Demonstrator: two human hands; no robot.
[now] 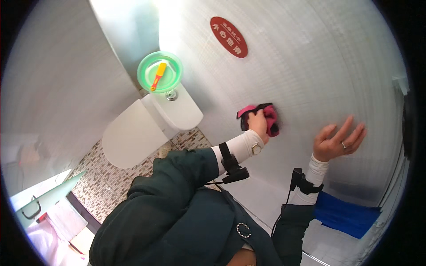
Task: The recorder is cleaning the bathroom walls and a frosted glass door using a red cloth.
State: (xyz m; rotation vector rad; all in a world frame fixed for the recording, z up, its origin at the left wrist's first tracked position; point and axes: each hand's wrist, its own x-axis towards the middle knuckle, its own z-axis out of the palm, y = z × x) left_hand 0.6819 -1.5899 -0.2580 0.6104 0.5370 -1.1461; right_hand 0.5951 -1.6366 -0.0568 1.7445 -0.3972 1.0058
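A view from a head-worn camera looks down and across a small bathroom with pale grey walls. The person's left hand [258, 124] presses a pink cleaning cloth [266, 116] flat against the grey wall panel [319, 75], with the fingers closed over the bunched cloth so that it stays pinned to the surface; a dark edge of the cloth shows at its top and left. The right hand [338, 142] is held up just beside the same wall, to the right of the cloth and apart from it. It is empty, with the fingers spread and slightly curled and a ring on one of them; whether the fingertips touch the wall cannot be told. It seems raised for balance or bracing. Both wrists carry small black strapped devices with cables, over white cuffs and dark green sleeves.

Above the cloth a red oval sign [229, 37] is fixed to the wall. To the left stands a white toilet [133, 133] with its lid down. On its cistern rests a green plastic basin [159, 71] holding a yellow and red scraper [158, 76], within arm's reach. The floor [102, 181] is small mosaic tile. A blue mat [348, 217] lies at the lower right.
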